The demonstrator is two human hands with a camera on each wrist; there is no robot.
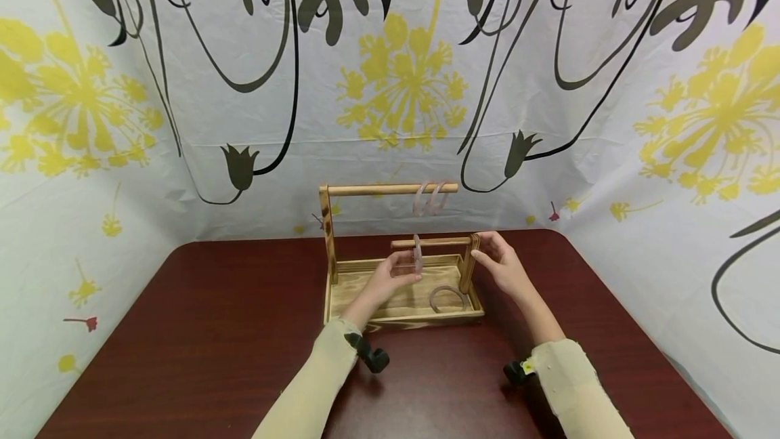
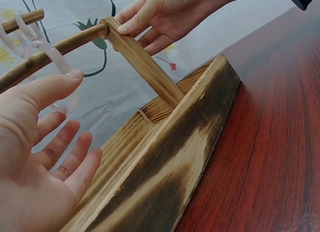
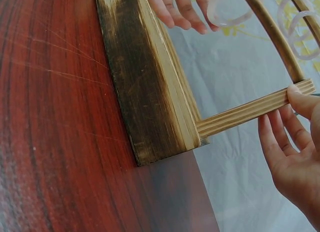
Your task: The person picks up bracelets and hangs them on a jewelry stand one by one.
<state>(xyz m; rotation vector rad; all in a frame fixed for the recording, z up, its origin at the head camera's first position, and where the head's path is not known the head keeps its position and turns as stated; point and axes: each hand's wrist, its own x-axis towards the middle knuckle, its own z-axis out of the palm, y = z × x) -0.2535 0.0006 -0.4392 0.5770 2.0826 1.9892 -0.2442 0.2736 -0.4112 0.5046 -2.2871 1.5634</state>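
A wooden bangle stand (image 1: 403, 322) has a tray base and two rods. On its lower rod (image 1: 441, 242) hangs a pale translucent bangle (image 1: 418, 259). My left hand (image 1: 384, 283) is beside this bangle, thumb and fingers apart and loosely bent; its fingertips are at the ring, and whether they touch it I cannot tell. With thumb and fingers on opposite sides, my right hand (image 1: 502, 266) holds the top of the short post (image 3: 250, 109) that carries the lower rod. Two pinkish bangles (image 1: 435, 199) hang on the upper rod (image 1: 372, 190). Another bangle (image 1: 447, 290) is in the tray.
The stand is on a dark red-brown table (image 1: 244, 303), towards its far edge. A tall post (image 1: 328, 236) rises from the tray's left end and bears the upper rod. Behind the table hangs a white cloth (image 1: 390, 107) with flower prints.
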